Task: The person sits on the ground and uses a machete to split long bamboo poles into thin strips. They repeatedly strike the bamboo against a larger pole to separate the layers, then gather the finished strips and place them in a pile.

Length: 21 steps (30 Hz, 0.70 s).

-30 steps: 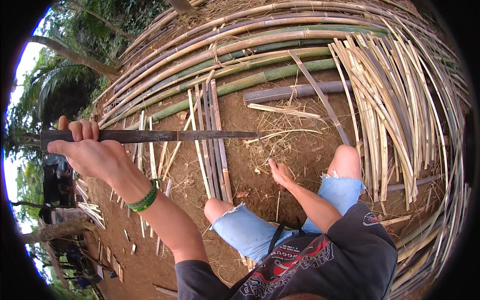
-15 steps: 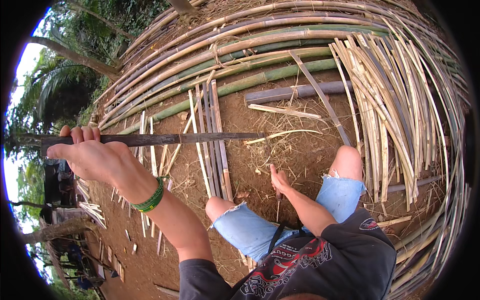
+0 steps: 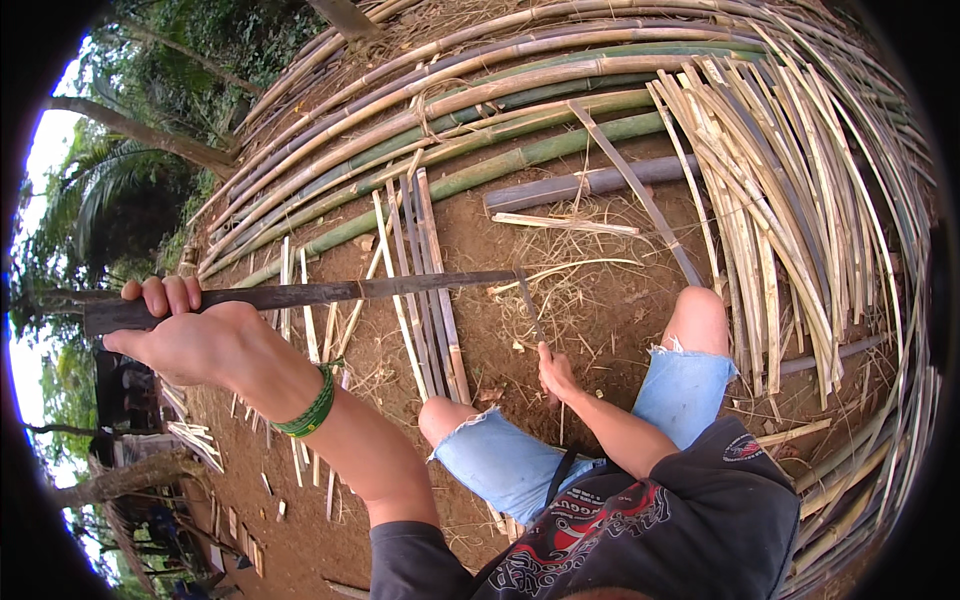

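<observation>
My left hand [image 3: 215,340], raised at the left with a green woven band on the wrist, is closed around the thick end of a long, dark bamboo strip [image 3: 330,293]. The strip runs nearly level to the right and appears thinner at its far end. My right hand [image 3: 555,372], lower and in front of my knees, is wrapped round the handle of a knife. Its narrow, dark blade [image 3: 530,308] points up and away, with its upper part at the strip's thin end. Whether the blade is in the strip or just against it, I cannot tell.
Split bamboo strips [image 3: 770,220] lie heaped at the right. Long bamboo poles [image 3: 560,150] stretch across the back. Several strips [image 3: 430,290] lie left of my knees. Thin shavings [image 3: 570,290] litter the dirt, near a short dark bamboo length [image 3: 590,186].
My left hand and the strip have shifted slightly down. My right hand is a little lower, and more of the knife blade shows at a slant below the strip's end.
</observation>
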Motion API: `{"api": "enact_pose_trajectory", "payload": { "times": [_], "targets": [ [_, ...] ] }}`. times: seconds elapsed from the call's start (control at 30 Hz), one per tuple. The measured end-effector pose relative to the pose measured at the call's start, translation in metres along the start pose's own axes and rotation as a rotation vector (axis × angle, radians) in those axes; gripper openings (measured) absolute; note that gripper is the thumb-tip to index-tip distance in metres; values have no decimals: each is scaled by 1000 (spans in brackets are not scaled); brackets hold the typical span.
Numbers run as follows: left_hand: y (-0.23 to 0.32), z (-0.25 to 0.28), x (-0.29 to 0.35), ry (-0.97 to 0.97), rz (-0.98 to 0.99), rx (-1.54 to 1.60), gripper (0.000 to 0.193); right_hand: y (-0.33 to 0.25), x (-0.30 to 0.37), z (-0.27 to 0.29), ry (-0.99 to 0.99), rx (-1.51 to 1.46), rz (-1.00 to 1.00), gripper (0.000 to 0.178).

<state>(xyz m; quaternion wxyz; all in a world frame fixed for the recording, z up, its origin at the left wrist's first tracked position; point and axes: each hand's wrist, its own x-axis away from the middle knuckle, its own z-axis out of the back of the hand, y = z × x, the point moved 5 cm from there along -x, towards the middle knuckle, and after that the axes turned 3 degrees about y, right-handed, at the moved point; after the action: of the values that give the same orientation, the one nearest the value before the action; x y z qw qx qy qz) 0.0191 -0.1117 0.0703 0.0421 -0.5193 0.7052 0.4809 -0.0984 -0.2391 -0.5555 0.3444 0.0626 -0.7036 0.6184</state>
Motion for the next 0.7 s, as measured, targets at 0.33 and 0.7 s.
{"api": "enact_pose_trajectory", "payload": {
  "times": [0.33, 0.7],
  "targets": [
    [2, 6, 0, 62, -6, 15, 52, -3, 8, -11, -41, -76, -259, 59],
    [3, 12, -3, 153, -25, -45, 54, -47, 33, -13, 195, 114, 483, 66]
  ]
}}
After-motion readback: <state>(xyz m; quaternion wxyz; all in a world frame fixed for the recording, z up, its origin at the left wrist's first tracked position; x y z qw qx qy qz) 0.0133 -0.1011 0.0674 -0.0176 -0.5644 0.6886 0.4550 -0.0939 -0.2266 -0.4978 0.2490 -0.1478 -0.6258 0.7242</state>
